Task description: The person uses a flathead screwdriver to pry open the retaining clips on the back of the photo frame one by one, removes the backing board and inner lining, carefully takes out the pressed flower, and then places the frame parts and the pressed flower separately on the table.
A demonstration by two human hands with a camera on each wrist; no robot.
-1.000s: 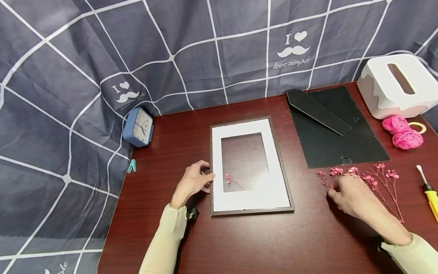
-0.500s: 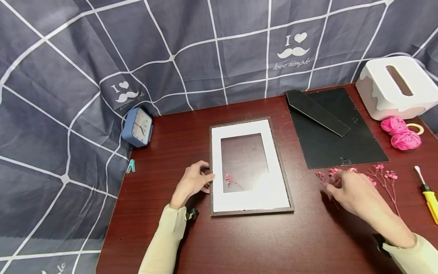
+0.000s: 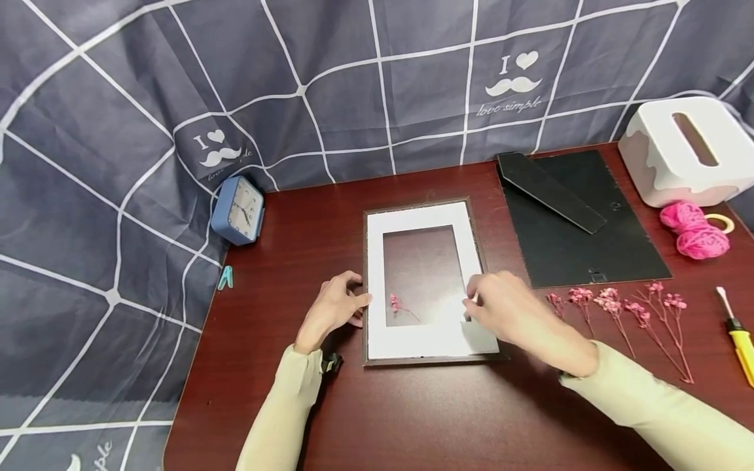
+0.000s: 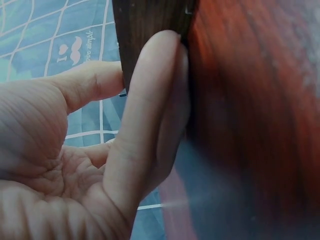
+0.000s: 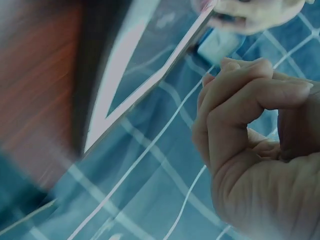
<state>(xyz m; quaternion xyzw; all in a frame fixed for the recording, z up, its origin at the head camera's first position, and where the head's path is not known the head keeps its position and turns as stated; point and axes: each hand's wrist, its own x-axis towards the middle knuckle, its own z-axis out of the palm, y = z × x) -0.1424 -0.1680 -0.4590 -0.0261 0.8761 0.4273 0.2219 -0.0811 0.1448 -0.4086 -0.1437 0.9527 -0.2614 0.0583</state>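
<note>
Head view looks down on a dark red desk [image 3: 412, 418] where a picture frame [image 3: 425, 358] with a white mat lies flat, face up, near the middle. The left hand [image 3: 332, 307] rests at the frame's left edge, its fingers [image 4: 150, 100] loosely bent and touching the dark wooden rim; the left wrist view shows a fingertip laid against that rim with the palm relaxed, holding nothing. The right hand [image 3: 506, 311] hovers over the frame's lower right corner with its fingers [image 5: 240, 95] curled, thumb and forefinger brought together in the right wrist view; whether anything thin sits between them cannot be told. A small pink sprig [image 3: 400, 305] lies inside the mat's opening, at its lower left. To the right of the frame, a row of dried pink flowers [image 3: 618, 314] lies on the desk, apart from the hand, below the black frame backing [image 3: 589, 255]. A yellow-handled tool [image 3: 743, 343], pink yarn [image 3: 695, 232] and a white tissue box [image 3: 683, 154] sit at the far right; a blue clock [image 3: 238, 209] leans against the grey checked cloth [image 3: 118, 131] at the left.
</note>
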